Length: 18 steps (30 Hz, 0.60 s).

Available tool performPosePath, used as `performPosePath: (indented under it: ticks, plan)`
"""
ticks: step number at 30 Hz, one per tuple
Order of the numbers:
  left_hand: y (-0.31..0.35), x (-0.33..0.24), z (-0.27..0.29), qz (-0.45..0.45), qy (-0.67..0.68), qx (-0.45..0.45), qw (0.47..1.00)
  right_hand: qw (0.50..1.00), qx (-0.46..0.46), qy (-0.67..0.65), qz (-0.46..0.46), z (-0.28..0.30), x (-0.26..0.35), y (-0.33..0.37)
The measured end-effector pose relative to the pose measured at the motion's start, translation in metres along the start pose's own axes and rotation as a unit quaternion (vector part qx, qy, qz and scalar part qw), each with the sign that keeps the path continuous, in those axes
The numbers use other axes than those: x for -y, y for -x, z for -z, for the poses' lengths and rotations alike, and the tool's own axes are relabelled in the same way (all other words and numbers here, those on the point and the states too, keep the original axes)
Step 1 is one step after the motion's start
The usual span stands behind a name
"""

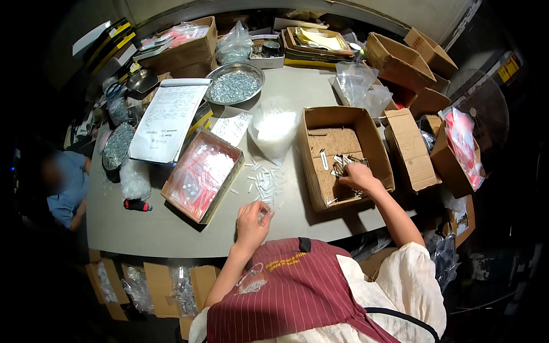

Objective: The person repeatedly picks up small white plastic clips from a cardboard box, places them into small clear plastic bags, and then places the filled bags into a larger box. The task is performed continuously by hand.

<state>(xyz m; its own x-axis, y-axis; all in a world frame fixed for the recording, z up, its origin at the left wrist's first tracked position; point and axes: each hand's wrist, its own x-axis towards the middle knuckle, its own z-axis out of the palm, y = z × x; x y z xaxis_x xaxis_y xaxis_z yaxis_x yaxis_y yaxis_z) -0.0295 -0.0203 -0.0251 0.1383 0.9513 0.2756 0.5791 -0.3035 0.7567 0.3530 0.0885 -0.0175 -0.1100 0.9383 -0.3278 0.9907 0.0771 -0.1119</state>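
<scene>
A right hand (360, 176) reaches among slim metal pieces (342, 161) in a rough cardboard box (370, 140), its hold unclear. The left hand (251, 226) curls narrowly, contents indistinct, beside short white pieces (267, 184) on the smooth surface (131, 231).

The left hand (250, 227) curls, fingers (264, 208) bent; the right hand (362, 176) reaches farther forward, knuckles up.

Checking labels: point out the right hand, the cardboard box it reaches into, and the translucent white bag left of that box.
Right hand (360, 176): head view, back of the hand.
Cardboard box (342, 143): head view, bare inner floor.
Translucent white bag (274, 134): head view, middle of its side.
</scene>
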Motion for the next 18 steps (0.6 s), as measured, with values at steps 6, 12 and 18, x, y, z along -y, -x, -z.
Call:
performPosePath:
  ticks: [6,12,18]
  plan:
    - [0.002,0.002,-0.001,0.036,-0.002,-0.007,0.999,0.982,-0.168,-0.079,0.035,0.046,0.013,-0.009]
    - [0.001,0.000,0.003,0.043,0.006,0.006,0.999,0.968,-0.193,0.071,0.143,0.027,0.020,-0.050]
    - [0.008,0.007,0.004,0.074,0.036,0.001,0.997,0.950,-0.128,0.194,0.207,0.002,0.026,-0.086]
